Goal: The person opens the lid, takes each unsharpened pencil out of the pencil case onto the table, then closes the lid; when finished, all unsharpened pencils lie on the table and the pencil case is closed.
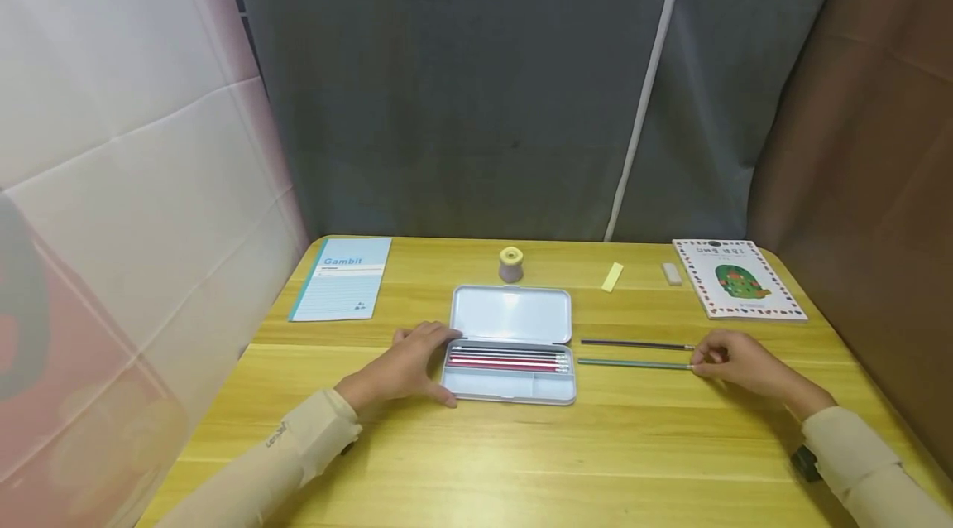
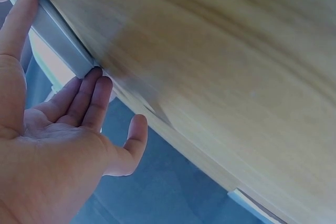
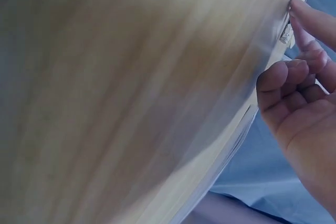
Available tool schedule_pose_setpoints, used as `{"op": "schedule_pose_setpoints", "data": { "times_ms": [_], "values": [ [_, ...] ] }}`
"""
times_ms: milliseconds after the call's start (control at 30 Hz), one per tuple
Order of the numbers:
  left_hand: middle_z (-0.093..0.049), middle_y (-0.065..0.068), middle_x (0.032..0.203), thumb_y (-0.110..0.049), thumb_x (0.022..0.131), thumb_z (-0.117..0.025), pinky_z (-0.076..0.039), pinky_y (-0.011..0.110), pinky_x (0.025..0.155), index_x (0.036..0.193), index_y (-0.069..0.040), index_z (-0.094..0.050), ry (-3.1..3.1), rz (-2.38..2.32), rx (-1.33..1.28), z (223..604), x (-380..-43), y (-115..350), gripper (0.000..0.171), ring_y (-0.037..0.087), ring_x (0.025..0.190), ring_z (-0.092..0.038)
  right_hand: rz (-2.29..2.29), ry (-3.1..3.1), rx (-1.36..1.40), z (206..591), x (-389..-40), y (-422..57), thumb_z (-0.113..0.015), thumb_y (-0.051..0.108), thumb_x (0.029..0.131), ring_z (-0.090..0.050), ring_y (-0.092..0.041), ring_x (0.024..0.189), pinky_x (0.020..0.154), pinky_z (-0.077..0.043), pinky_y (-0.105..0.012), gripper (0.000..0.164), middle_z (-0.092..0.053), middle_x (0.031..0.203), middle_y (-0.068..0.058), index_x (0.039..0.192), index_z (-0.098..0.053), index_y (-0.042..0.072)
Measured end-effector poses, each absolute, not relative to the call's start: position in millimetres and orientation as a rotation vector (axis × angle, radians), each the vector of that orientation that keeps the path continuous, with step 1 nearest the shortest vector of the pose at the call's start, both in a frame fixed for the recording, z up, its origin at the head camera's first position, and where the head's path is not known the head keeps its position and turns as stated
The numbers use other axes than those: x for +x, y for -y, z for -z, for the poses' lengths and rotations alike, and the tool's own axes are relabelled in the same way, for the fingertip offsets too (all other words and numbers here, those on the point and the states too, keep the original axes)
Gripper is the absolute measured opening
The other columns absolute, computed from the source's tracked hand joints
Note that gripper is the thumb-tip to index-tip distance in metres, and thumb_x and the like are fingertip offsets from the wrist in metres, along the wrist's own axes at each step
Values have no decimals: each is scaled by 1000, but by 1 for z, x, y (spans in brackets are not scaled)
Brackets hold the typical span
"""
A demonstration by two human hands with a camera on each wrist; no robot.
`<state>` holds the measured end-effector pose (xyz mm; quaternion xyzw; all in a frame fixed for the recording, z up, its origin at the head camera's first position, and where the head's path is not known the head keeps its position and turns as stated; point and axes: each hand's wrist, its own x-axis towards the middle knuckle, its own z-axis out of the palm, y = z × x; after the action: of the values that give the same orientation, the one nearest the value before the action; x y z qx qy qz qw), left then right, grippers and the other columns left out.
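An open pencil case [image 1: 487, 386] lies in the middle of the table, its lid [image 1: 511, 314] tipped back. Several dark and red pencils [image 1: 506, 360] fill its rear compartment. At its left end rests my left hand [image 1: 408, 369], thumb by the front corner and fingers by the hinge side; the left wrist view shows fingertips [image 2: 94, 73] at the case's corner. My right hand [image 1: 733, 362] pinches the right end of a green pencil [image 1: 633, 363] between thumb and index finger. Just behind it lies a dark pencil [image 1: 633, 343], roughly parallel, its right end close to my fingers.
Behind the case stands a yellow-topped round object [image 1: 510, 265]. A yellow strip [image 1: 613, 277] and a whitish eraser [image 1: 672, 274] lie to its right. A notebook [image 1: 342, 280] occupies the back left, a picture-covered book [image 1: 739, 280] the back right. Curtains enclose the table.
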<state>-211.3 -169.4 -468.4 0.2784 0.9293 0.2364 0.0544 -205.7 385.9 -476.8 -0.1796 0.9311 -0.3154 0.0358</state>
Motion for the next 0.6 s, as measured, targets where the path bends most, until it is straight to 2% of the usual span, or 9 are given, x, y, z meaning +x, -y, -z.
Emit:
{"op": "schedule_pose_setpoints", "data": {
  "times_ms": [300, 600],
  "values": [
    [-63, 5, 147, -49, 65, -101, -30, 57, 106, 150, -8, -55, -2814, -727, 835, 468, -211, 169, 106, 28, 141, -52, 992, -2855, -535, 473, -205, -384, -86, 11, 88, -41, 0, 70, 62, -38, -23, 10, -57, 78, 4, 93, -78, 8],
    [-62, 7, 148, -49, 65, -101, -31, 60, 108, 150, -7, -55, -2813, -721, 829, 466, -209, 168, 105, 29, 141, -52, 1118, -2987, -674, 465, -200, -350, -87, 10, 87, -40, 0, 68, 59, -36, -24, 9, -48, 74, 7, 89, -79, 15]
  ]
}}
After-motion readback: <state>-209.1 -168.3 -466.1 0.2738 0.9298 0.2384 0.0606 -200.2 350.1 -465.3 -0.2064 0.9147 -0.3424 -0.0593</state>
